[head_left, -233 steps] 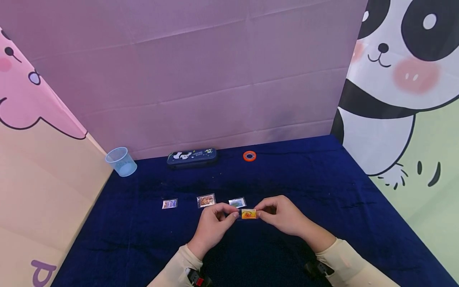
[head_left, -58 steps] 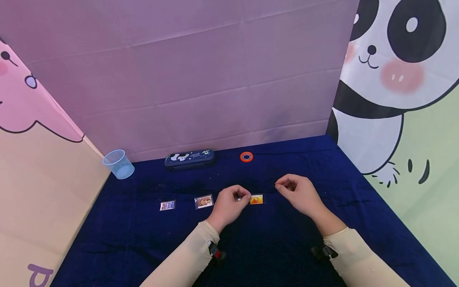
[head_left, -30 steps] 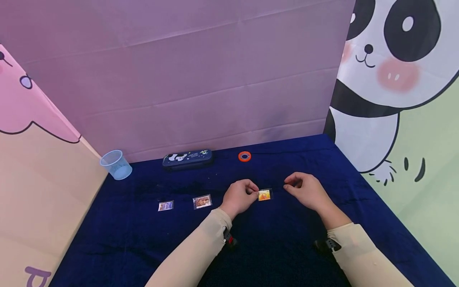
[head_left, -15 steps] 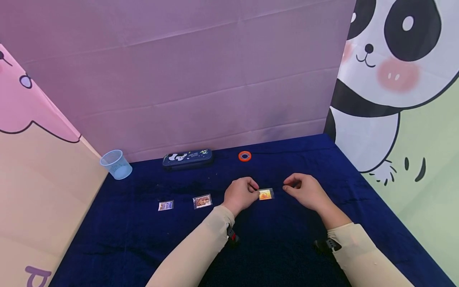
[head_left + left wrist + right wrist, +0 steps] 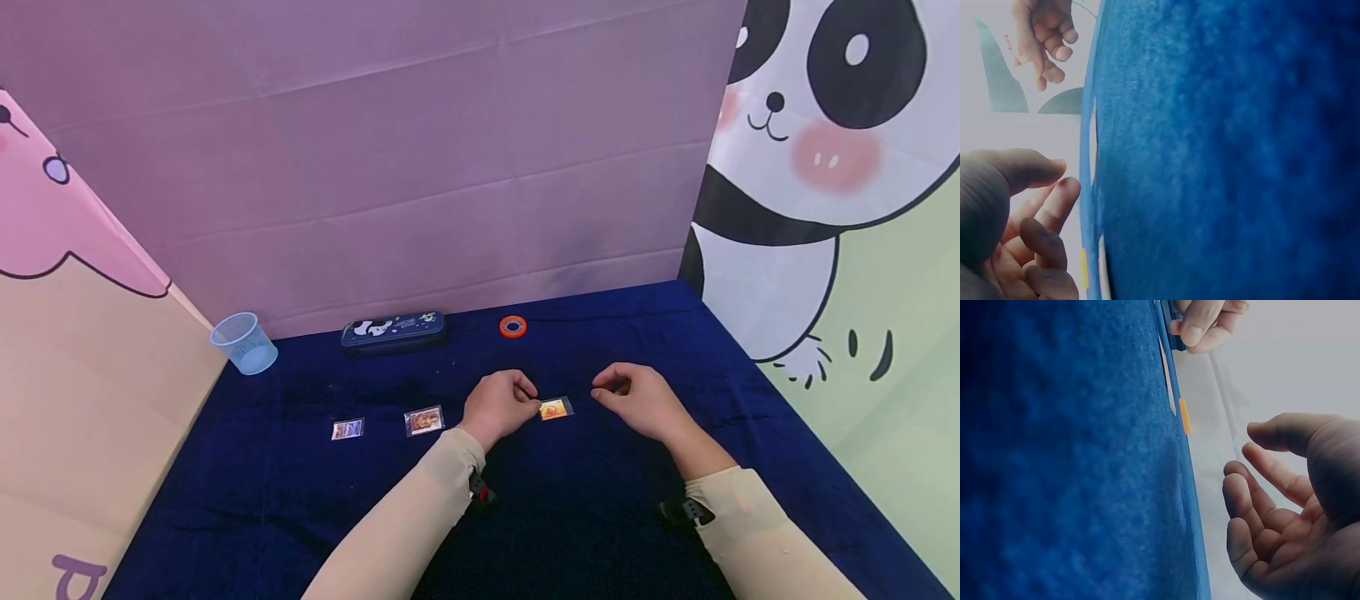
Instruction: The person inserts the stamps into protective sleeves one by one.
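A small yellow-orange picture card (image 5: 554,407) in a clear plastic sleeve lies slightly tilted on the dark blue cloth. My left hand (image 5: 498,407) is right beside its left edge in the head view. From the left wrist, a small gap shows between thumb and forefinger (image 5: 1069,185), with nothing visible in it. My right hand (image 5: 633,400) hovers right of the card, fingers loosely bent and holding nothing. Further left lie a brown picture card (image 5: 424,421) and a bluish one (image 5: 347,429), both sleeved. Whatever lies under my left hand is hidden.
At the back stand a dark blue pencil case (image 5: 393,328) with a panda print and a blue translucent cup (image 5: 246,343) in the left corner. An orange-red ring like a tape roll (image 5: 513,327) lies behind my hands. A pinkish cloth wall (image 5: 420,183) rises behind.
The yellow card, earlier held up in both hands, now lies on the cloth further right. Both hands moved right and back; the right let go. Lately only slight shifts of the left hand and card.
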Demonstrator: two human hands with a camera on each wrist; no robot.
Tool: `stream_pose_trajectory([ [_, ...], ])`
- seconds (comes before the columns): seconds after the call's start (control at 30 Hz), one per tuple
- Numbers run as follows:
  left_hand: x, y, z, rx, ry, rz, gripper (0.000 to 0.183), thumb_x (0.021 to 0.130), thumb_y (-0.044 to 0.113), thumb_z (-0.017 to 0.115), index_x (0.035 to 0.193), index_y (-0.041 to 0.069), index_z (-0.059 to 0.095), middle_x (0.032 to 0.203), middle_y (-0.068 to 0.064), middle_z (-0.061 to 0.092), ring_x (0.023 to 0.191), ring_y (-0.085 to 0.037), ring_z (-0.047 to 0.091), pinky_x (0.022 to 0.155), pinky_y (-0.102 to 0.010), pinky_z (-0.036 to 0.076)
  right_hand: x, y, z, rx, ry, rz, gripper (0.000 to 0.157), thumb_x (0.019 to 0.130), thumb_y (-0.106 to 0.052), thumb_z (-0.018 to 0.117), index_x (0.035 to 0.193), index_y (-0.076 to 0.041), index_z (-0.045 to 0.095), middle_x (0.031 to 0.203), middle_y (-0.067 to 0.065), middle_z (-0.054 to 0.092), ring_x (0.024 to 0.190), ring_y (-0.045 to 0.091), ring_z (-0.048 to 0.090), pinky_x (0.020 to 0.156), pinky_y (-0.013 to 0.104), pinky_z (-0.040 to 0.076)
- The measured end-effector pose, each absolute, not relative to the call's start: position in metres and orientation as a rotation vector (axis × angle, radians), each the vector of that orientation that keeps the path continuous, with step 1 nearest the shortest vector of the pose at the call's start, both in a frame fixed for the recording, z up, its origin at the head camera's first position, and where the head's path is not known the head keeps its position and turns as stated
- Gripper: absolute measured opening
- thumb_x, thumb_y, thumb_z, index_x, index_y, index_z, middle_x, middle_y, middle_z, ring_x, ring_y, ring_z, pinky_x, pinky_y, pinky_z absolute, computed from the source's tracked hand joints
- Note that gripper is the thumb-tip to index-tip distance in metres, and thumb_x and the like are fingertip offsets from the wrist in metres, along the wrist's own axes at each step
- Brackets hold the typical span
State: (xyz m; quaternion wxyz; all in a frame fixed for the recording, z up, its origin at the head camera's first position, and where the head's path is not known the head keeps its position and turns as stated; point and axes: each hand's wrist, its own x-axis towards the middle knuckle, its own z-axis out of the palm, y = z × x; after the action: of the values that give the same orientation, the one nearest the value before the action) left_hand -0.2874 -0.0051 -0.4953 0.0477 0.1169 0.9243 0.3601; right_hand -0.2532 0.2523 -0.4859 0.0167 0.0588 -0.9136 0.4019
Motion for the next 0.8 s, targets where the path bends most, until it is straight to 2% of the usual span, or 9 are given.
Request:
stream_pose_trajectory([
  [0.5, -0.275, -0.056, -0.486, 0.449, 2.920, 1.052, 0.008, 0.097, 0.033, 0.078, 0.103, 0.030, 0.074, 0.098, 0.013, 0.067, 0.078, -0.011, 0.059, 0.073, -0.032, 0.051, -0.252, 0.247, -0.482, 0.228, -2.903, 1.240, 0.025, 0.100, -0.026, 0.073, 0.120, -0.010, 0.071, 0.111, 0.011, 0.069, 0.089, 0.025, 0.062, 0.071, 0.038, 0.053],
  [0.6, -0.272, -0.068, -0.485, 0.467, 2.952, 1.029, 0.009, 0.097, 0.034, 0.078, 0.103, 0.030, 0.074, 0.098, 0.011, 0.066, 0.078, -0.011, 0.058, 0.071, -0.032, 0.050, -0.252, 0.247, -0.481, 0.244, -2.912, 1.224, 0.028, 0.100, -0.026, 0.073, 0.123, -0.009, 0.070, 0.115, 0.012, 0.069, 0.093, 0.025, 0.064, 0.074, 0.040, 0.055],
  [0.8, -0.265, -0.095, -0.489, 0.504, 3.036, 0.999, 0.012, 0.096, 0.035, 0.078, 0.105, 0.029, 0.073, 0.097, 0.010, 0.064, 0.086, -0.012, 0.058, 0.076, -0.033, 0.050, -0.249, 0.249, -0.480, 0.249, -2.882, 1.164, 0.029, 0.100, -0.025, 0.073, 0.124, -0.010, 0.070, 0.121, 0.013, 0.067, 0.099, 0.026, 0.066, 0.079, 0.045, 0.058],
])
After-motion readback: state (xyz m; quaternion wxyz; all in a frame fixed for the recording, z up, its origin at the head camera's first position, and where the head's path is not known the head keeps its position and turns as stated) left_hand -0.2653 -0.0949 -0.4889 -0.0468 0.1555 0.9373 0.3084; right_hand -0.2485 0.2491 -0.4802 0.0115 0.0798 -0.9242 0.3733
